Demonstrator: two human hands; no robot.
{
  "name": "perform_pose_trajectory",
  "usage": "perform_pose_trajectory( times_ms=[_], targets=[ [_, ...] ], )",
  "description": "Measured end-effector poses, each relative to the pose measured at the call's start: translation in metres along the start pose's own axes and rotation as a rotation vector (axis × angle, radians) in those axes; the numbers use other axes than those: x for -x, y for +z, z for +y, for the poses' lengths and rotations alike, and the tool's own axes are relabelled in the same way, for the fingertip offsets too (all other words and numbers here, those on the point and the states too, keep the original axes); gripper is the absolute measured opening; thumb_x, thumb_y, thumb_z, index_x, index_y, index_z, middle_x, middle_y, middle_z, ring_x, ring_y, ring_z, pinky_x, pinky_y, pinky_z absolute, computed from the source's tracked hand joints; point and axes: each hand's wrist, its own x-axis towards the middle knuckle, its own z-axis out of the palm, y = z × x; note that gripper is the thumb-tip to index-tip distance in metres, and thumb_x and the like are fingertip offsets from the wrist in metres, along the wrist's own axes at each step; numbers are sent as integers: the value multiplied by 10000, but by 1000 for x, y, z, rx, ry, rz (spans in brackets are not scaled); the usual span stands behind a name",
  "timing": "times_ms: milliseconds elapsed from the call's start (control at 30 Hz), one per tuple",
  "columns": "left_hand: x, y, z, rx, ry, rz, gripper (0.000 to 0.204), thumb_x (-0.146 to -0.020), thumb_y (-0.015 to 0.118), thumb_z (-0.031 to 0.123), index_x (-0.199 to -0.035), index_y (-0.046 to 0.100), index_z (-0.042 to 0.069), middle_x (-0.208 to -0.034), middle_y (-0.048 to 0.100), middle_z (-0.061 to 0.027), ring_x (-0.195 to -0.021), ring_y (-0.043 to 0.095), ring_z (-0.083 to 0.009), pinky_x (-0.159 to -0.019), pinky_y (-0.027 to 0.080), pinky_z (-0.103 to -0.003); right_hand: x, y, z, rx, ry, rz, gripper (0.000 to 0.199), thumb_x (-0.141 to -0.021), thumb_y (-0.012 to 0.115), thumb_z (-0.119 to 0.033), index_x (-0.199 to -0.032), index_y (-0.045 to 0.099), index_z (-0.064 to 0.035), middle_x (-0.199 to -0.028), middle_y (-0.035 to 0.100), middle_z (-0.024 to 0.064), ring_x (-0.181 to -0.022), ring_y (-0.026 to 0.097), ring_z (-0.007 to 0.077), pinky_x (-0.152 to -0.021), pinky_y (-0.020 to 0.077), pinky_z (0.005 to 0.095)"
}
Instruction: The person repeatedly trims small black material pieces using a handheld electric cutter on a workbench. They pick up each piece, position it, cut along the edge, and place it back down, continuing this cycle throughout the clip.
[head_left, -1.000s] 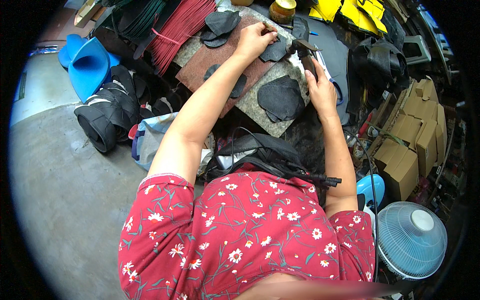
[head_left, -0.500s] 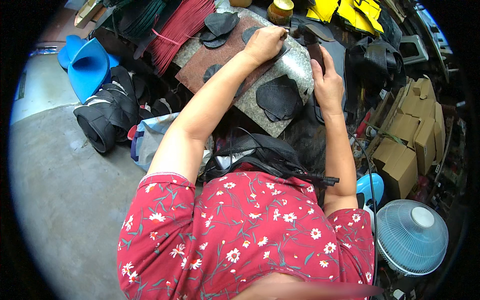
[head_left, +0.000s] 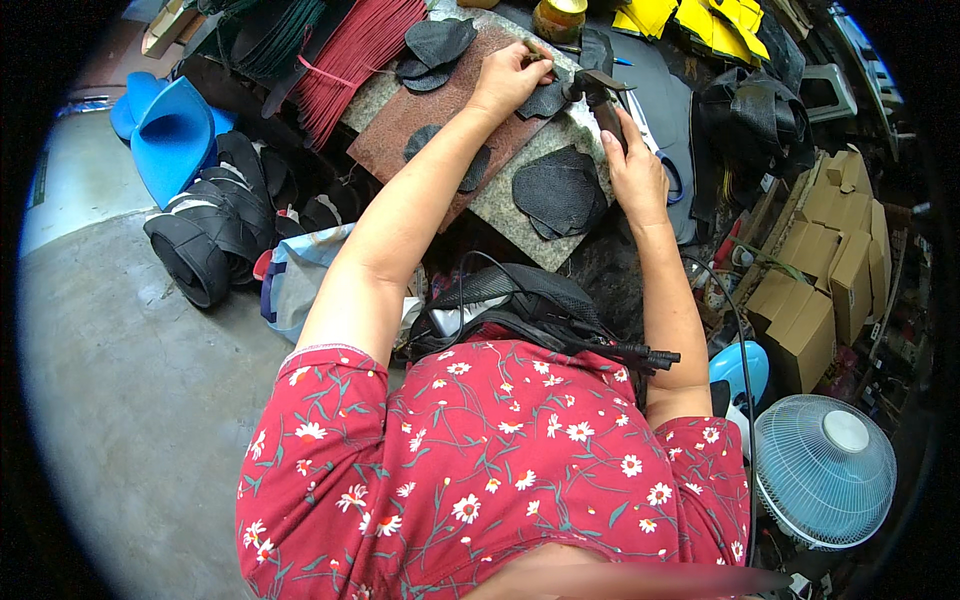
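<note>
My right hand (head_left: 638,178) grips a hammer (head_left: 608,118) by its dark handle, its head up and close to the board's right edge. Over the reddish-brown board (head_left: 390,140), the fingers of my left hand (head_left: 508,80) are pinched together; what they hold is too small to name. Just beside those fingers lies a black rounded piece (head_left: 543,101). More black pieces rest on the board, among them one (head_left: 440,42) beyond my left wrist and one (head_left: 474,170) partly behind my forearm. A stack of black pieces (head_left: 560,195) sits on the speckled stone slab (head_left: 500,215).
Scissors (head_left: 674,182) with blue handles lie right of my hammer hand. A yellowish jar (head_left: 560,20) and yellow pieces (head_left: 718,28) stand at the back. Red strands (head_left: 350,60) are bundled at left. Cardboard boxes (head_left: 800,290) and a fan (head_left: 825,470) are at right.
My left hand has shifted a little left and up. The hammer has moved left, its head now near the black piece. Scissors and a blue pen have come into sight.
</note>
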Motion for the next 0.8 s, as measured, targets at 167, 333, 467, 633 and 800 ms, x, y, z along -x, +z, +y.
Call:
perform_pose_trajectory(
  times_ms=[167, 333, 467, 633, 800],
  targets=[
    [0, 4, 7, -338, 77, 20, 161, -858, 659, 136, -959, 670, 11, -864, 715, -125, -736, 709, -179, -682, 552, -288, -3, 4, 5, -38, 17, 2, 445, -934, 506, -464, -1336, 496, -272, -971, 684, 198, -914, 652, 411, -780, 502, 489],
    [-1, 3, 19, -555, 215, -29, 147, -823, 669, 162, -925, 679, 55, -860, 694, -150, -772, 697, -267, -709, 548, -343, -5, -20, -8, -174, 54, 32, 445, -924, 535, -464, -1317, 539, -254, -991, 683, 199, -934, 657, 396, -784, 510, 463],
    [-2, 13, 22, -688, 444, -68, 124, -793, 637, 97, -904, 640, 44, -869, 660, -163, -838, 648, -349, -747, 532, -401, 4, -53, -25, -553, -270, 333, 405, -940, 600, -262, -1324, 540, -148, -998, 705, 146, -818, 696, 263, -699, 520, 339],
    [1, 20, 21, -807, 558, -109, 164, -783, 580, 38, -943, 609, 26, -920, 644, -171, -891, 629, -367, -787, 519, -436, 5, -42, -29, -248, -349, 388, 421, -930, 600, -303, -1327, 527, -183, -1041, 689, 174, -876, 685, 360, -724, 529, 398],
    [4, 15, 19, -722, 442, -21, 154, -784, 600, 70, -923, 610, 5, -888, 642, -185, -874, 633, -365, -771, 515, -436, 4, -21, -8, -53, -50, 102, 436, -935, 529, -437, -1341, 498, -283, -941, 692, 185, -880, 662, 398, -748, 514, 473]
  ],
)
